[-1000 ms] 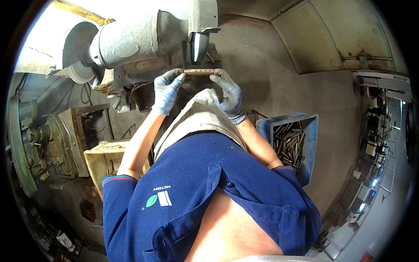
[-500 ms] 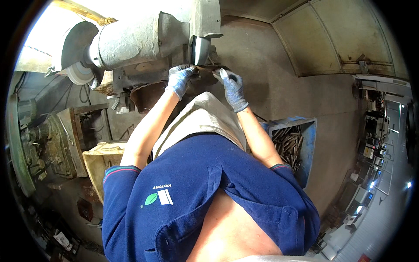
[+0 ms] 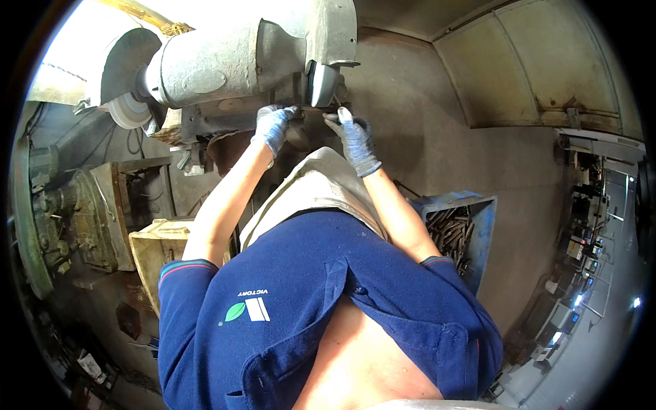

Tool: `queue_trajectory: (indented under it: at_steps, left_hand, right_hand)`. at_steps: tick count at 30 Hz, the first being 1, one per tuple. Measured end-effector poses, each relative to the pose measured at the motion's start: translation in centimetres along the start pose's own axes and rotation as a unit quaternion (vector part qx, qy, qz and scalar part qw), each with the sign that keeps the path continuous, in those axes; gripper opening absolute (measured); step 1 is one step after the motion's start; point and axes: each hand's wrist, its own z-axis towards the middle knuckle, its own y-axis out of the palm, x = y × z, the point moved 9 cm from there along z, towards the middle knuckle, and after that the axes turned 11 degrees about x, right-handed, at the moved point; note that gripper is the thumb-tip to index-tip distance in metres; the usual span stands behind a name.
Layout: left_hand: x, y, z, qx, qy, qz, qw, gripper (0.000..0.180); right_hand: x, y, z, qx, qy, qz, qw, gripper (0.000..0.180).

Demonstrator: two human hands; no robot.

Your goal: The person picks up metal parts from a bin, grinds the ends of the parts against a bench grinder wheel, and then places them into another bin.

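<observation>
My left hand (image 3: 275, 128), in a blue-grey glove, is closed with its fingertips at the near side of a grinding wheel (image 3: 323, 86). Gloved likewise, my right hand (image 3: 355, 140) has its fingers bent and pinched just right of the wheel's lower edge. Between the two hands runs a thin dark metal piece (image 3: 311, 110), held close under the wheel; its ends are hidden by the gloves, and whether it touches the wheel I cannot tell. The wheel sits on the right end of a grey double-ended grinder (image 3: 205, 68).
A second, pale wheel (image 3: 128, 111) is on the grinder's left end. Right of my legs stands a blue bin (image 3: 486, 236) of long dark metal pieces. On the left are a yellowish bin (image 3: 154, 239) and a dirty machine (image 3: 85, 215). A light apron (image 3: 318, 181) covers my lap.
Both hands have shifted slightly left relative to the wheel, and the right hand has turned a little. The view has moved slightly. The metal piece shows less between the gloves.
</observation>
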Motion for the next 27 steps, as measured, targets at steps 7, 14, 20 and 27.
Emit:
queue_trajectory:
  at_steps: [7,14,20,27]
  left_hand:
    - [-0.4,1.2,-0.4,-0.01,-0.023,-0.084,0.996,0.008]
    - [1.8,-1.9,-1.6,-0.005,0.02,-0.065,0.998,0.01]
    - [2.5,-2.1,-6.5,-0.075,0.12,-0.049,0.989,0.013]
    - [4.4,-1.4,-10.3,-0.162,0.082,-0.128,0.975,0.02]
  right_hand:
    - [-0.4,-0.8,0.3,-0.012,-0.037,-0.057,0.998,0.034]
    - [0.8,2.6,-0.9,-0.063,-0.035,0.016,0.997,0.021]
    - [-2.4,1.4,-4.4,-0.102,-0.238,-0.117,0.959,0.022]
    - [-9.7,3.2,-11.2,-0.136,-0.5,-0.295,0.803,0.035]
